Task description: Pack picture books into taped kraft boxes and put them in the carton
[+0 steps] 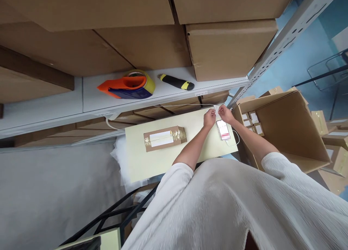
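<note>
Slip between curled left hand and right hand

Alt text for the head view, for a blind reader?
The left hand and right hand pinch a small white piece over the right end of a pale table, near a phone. A taped, labelled box lies left; an open carton stands at right. On the shelf above sit a tape dispenser and a utility knife.

Site type: packing area of a stockroom. Indicators, located from the worktop: a shelf beyond it, loaded with cardboard boxes, a tape dispenser and a knife; a taped, labelled parcel on it; an open carton at its right, containing small labelled boxes; more packages farther right.
</note>
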Demonstrator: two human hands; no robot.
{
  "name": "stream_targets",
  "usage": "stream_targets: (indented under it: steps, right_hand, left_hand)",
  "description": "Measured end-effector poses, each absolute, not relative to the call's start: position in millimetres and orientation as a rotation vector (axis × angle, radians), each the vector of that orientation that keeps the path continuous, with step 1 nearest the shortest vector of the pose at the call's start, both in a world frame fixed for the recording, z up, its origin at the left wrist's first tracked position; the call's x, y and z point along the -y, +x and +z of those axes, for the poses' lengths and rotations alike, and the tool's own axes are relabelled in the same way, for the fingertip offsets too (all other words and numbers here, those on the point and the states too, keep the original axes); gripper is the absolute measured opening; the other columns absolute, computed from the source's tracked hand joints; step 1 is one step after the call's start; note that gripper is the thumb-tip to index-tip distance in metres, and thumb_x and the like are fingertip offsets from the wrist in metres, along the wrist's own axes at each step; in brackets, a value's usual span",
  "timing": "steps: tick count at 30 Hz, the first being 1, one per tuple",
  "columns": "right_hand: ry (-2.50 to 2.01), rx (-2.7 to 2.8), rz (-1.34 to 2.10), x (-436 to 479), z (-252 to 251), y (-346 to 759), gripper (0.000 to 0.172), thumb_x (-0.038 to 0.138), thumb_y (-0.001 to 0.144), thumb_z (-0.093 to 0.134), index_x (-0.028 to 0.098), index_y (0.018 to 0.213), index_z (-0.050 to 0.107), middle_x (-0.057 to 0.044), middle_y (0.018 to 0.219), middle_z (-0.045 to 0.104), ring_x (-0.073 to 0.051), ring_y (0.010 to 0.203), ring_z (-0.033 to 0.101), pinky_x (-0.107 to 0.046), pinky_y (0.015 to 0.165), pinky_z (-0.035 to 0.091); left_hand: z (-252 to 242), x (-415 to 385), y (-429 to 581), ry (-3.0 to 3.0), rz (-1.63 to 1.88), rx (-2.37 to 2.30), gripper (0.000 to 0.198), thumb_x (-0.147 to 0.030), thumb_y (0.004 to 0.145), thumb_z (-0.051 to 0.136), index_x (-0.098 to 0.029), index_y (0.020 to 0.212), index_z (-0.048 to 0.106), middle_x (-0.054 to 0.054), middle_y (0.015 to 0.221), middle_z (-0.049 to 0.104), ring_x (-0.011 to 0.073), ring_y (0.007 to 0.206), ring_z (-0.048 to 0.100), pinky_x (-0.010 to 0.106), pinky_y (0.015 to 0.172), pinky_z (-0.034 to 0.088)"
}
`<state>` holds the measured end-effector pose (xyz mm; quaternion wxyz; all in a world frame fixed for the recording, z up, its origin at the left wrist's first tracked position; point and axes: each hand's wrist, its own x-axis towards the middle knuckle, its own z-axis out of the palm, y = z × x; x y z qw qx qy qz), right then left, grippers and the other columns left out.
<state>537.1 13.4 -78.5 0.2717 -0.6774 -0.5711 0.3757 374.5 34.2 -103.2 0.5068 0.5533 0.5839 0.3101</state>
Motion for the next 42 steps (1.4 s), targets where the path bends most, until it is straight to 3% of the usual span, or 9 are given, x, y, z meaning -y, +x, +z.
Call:
stream_targets:
  steps: [3,7,11,16,25,30,38,42]
  right_hand:
    - [-1.909,1.765,0.835,-9.0,-73.1,541.9,0.022,0.015,0.096,0.046,0.024,0.102,0.065,-0.011,0.108,0.072,-0.028,0.101,0.065,-0.037,0.085,0.05]
    - [-2.117,1.962,0.672,-2.6,-69.7,547.6,0.039,0.007,0.098,0.043,0.02,0.117,0.074,-0.018,0.125,0.07,-0.033,0.115,0.063,-0.04,0.09,0.051]
    - [-2.238,2.0,0.662,0.2,-71.6,551.7,0.047,0.005,0.098,0.044,0.017,0.131,0.075,-0.021,0.133,0.069,-0.035,0.12,0.063,-0.041,0.098,0.05]
    - [-2.348,1.966,0.721,0.5,-79.4,557.1,0.046,0.006,0.098,0.051,0.018,0.135,0.077,-0.021,0.138,0.068,-0.036,0.129,0.062,-0.042,0.106,0.048]
    - [-2.295,1.807,0.801,-1.1,-99.5,561.5,0.038,0.017,0.095,0.063,0.02,0.128,0.082,-0.023,0.129,0.069,-0.041,0.125,0.064,-0.051,0.108,0.05]
    - [-2.347,1.738,0.87,1.1,-101.6,562.4,0.036,0.02,0.095,0.066,0.02,0.128,0.082,-0.025,0.132,0.067,-0.042,0.124,0.066,-0.052,0.105,0.052]
    - [-2.38,1.727,0.866,9.6,-89.3,550.4,0.036,0.024,0.102,0.061,0.019,0.133,0.079,-0.026,0.138,0.064,-0.042,0.122,0.068,-0.052,0.103,0.054]
    - [-1.997,1.849,0.933,14.6,-76.5,512.8,0.041,0.04,0.101,0.069,0.02,0.137,0.075,-0.019,0.136,0.066,-0.035,0.114,0.07,-0.049,0.104,0.057]
  left_hand:
    - [-100.6,-37.1,365.6,1.422,0.76,-1.44,0.03,0.002,0.082,0.065,-0.025,0.096,0.068,0.001,0.098,0.073,0.0192,0.089,0.071,0.035,0.091,0.058]
    - [-96.3,-39.4,346.2,1.514,0.738,-1.478,0.031,0.002,0.082,0.063,-0.027,0.094,0.06,0.0,0.1,0.068,0.0178,0.084,0.065,0.034,0.088,0.053]
    - [-94.0,-40.6,326.1,1.531,0.705,-1.567,0.033,0.003,0.081,0.062,-0.027,0.092,0.055,-0.001,0.1,0.065,0.0186,0.085,0.062,0.034,0.088,0.051]
    - [-93.0,-41.7,306.2,1.474,0.731,-1.682,0.034,0.004,0.082,0.061,-0.028,0.09,0.053,0.0,0.103,0.065,0.0208,0.094,0.065,0.034,0.091,0.05]
    - [-85.6,-40.6,279.7,1.306,0.82,-1.838,0.033,-0.001,0.079,0.071,-0.028,0.085,0.053,0.002,0.101,0.062,0.0251,0.1,0.069,0.038,0.091,0.05]
    - [-79.9,-38.9,270.9,1.298,0.85,-1.854,0.029,-0.008,0.081,0.074,-0.028,0.085,0.053,0.002,0.101,0.061,0.0241,0.097,0.068,0.036,0.088,0.051]
    - [-56.1,-27.9,259.4,1.34,0.787,-1.769,0.038,0.002,0.079,0.066,-0.027,0.101,0.054,0.003,0.12,0.061,0.0173,0.086,0.064,0.035,0.092,0.053]
    - [-40.5,-16.2,249.1,1.316,0.865,-1.725,0.042,0.0,0.08,0.065,-0.027,0.111,0.055,0.006,0.131,0.059,0.0205,0.105,0.068,0.038,0.102,0.054]
